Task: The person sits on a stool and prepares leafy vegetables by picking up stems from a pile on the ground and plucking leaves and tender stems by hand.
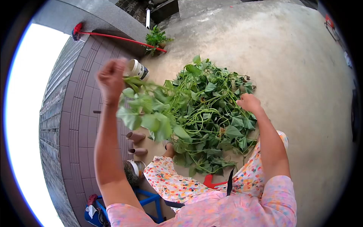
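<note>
A large heap of green leafy vines (211, 113) lies on the concrete floor before my knees. Raised at the upper left, my left hand (112, 77) is closed round the stems of a bunch of leafy vines (151, 109), which hangs blurred between the hand and the heap. At the heap's right edge my right hand (249, 102) has its fingers closed against the vines; what they pinch, if anything, is too small to make out.
A white bucket (137, 69) lies tilted beyond my left hand. Near my foot are two brown cylinders (136, 137), another bucket (134, 168) and a blue frame (151, 198). A red pole (124, 39) crosses near a potted plant (155, 39). Something red (212, 182) lies between my legs.
</note>
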Tool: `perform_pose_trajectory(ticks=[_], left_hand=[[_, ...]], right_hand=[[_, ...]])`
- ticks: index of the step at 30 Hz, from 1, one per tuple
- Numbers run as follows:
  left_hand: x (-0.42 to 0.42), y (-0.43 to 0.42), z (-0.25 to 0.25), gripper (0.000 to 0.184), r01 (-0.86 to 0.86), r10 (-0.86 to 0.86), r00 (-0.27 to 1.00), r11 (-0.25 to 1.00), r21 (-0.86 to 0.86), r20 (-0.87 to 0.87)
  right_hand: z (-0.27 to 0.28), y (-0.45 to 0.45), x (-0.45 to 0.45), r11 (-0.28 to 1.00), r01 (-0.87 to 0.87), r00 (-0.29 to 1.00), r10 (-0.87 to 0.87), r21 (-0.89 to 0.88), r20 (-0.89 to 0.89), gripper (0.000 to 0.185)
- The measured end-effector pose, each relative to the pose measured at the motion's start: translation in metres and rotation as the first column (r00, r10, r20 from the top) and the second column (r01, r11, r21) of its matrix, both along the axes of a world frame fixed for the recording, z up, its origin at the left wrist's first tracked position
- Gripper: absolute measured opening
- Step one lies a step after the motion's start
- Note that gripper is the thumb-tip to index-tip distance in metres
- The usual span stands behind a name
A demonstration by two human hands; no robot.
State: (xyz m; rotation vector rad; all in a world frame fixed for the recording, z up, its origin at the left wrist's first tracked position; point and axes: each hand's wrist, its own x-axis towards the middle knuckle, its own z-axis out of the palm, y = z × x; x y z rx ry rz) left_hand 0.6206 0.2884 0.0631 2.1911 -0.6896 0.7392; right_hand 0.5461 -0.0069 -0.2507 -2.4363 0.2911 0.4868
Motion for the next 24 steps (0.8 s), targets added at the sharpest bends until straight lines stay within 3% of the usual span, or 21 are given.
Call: perform_pose_trajectory(ticks=[1,2,4,5,7,9,11,12,13,16,18,22,24], left_hand=[[-0.022,-0.015,-0.024,0.015,0.044,-0.029,0.988,0.994,0.097,-0.153],[-0.026,-0.012,-0.056,0.013,0.118,-0.062,0.982,0.939,0.323,-0.178],[-0.049,-0.020,-0.123,0.010,0.362,-0.350,0.928,0.778,0.513,-0.126],[-0.066,-0.024,-0.154,0.009,0.394,-0.383,0.911,0.699,0.597,-0.152],[-0.094,-0.025,-0.219,0.007,0.557,-0.411,0.822,0.432,0.710,-0.394],[-0.126,-0.030,-0.275,0.009,0.706,-0.483,0.692,0.295,0.645,-0.536],[-0.162,-0.040,-0.316,0.009,0.774,-0.502,0.619,0.263,0.576,-0.604],[-0.177,-0.045,-0.332,0.009,0.801,-0.518,0.584,0.241,0.549,-0.625],[-0.191,-0.051,-0.341,0.010,0.825,-0.531,0.549,0.221,0.521,-0.645],[-0.219,-0.061,-0.355,0.011,0.849,-0.543,0.528,0.324,0.417,-0.653],[-0.231,-0.064,-0.361,0.011,0.853,-0.522,0.521,0.311,0.418,-0.676],[-0.253,-0.069,-0.363,0.010,0.849,-0.496,0.527,0.333,0.410,-0.690],[-0.261,-0.070,-0.362,0.008,0.850,-0.489,0.525,0.328,0.411,-0.696]], right_hand=[[-0.002,0.001,0.001,0.999,0.033,0.998,-0.034,0.013,0.046,0.035],[-0.003,0.001,0.002,0.998,0.066,0.993,-0.068,0.026,0.091,0.035],[0.003,0.002,0.002,0.992,0.097,0.989,-0.106,0.083,0.108,0.034],[0.005,0.001,0.001,0.981,0.127,0.982,-0.145,0.143,0.123,0.034],[-0.010,0.001,0.003,0.977,0.126,0.971,-0.157,0.171,0.179,0.035],[-0.024,0.006,0.003,0.972,0.125,0.957,-0.171,0.197,0.234,0.036],[-0.032,0.017,0.002,0.911,0.097,0.962,-0.189,0.400,0.197,0.041],[-0.044,0.028,0.000,0.846,0.162,0.951,-0.272,0.507,0.149,0.046],[-0.013,0.031,-0.007,0.789,0.250,0.968,-0.216,0.561,-0.128,0.051],[-0.026,0.048,-0.017,0.857,0.212,0.961,-0.095,0.471,-0.260,0.058],[-0.032,0.058,-0.019,0.868,0.161,0.928,0.029,0.470,-0.371,0.063],[-0.040,0.083,-0.034,0.886,0.162,0.902,0.046,0.434,-0.430,0.060],[-0.049,0.089,-0.038,0.846,0.194,0.894,0.056,0.497,-0.444,0.054]])
